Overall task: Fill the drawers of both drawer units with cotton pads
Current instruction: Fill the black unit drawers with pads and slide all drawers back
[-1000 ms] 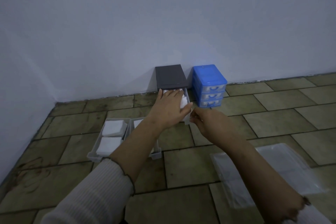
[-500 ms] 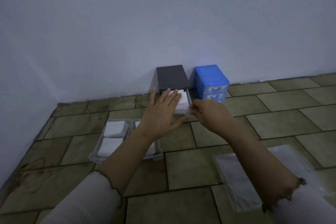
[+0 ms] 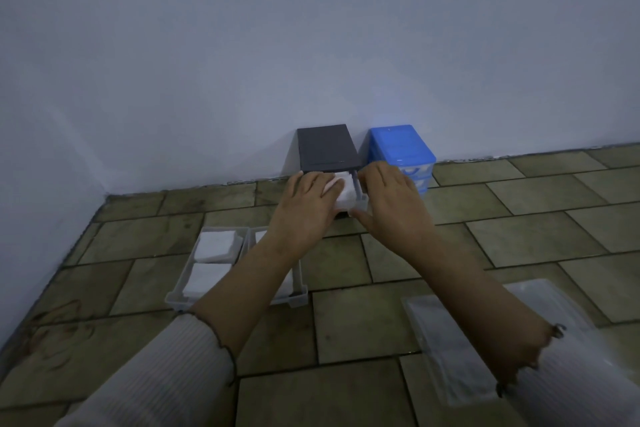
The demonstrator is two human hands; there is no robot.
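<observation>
While the fingers of the left hand [image 3: 308, 204] lie flat and close together on the white cotton pads [image 3: 346, 188] in the pulled-out drawer [image 3: 360, 201], the right hand [image 3: 391, 199] curls around that drawer's right front corner, thumb low at the front edge and fingers spread over the side wall. Whether the right fingers truly clamp the drawer or only rest on it cannot be told. The drawer stands partly out of the dark grey drawer unit [image 3: 327, 147], which sits on the tiled floor [image 3: 519, 229] against the pale wall [image 3: 311, 45]. Just beside it to the right stands the blue drawer unit [image 3: 400, 144], its clear-fronted drawers partly hidden behind the right hand. Nearer the person and to the left, two clear drawers [image 3: 242, 246] lie side by side on the floor, touching, with square stacks of white pads [image 3: 216, 246] in them; the left forearm crosses over the right one. At lower right a clear plastic bag [image 3: 460, 350] lies flat on the tiles under the right sleeve [image 3: 568, 381]. The left sleeve [image 3: 156, 381] is pale and ribbed.
</observation>
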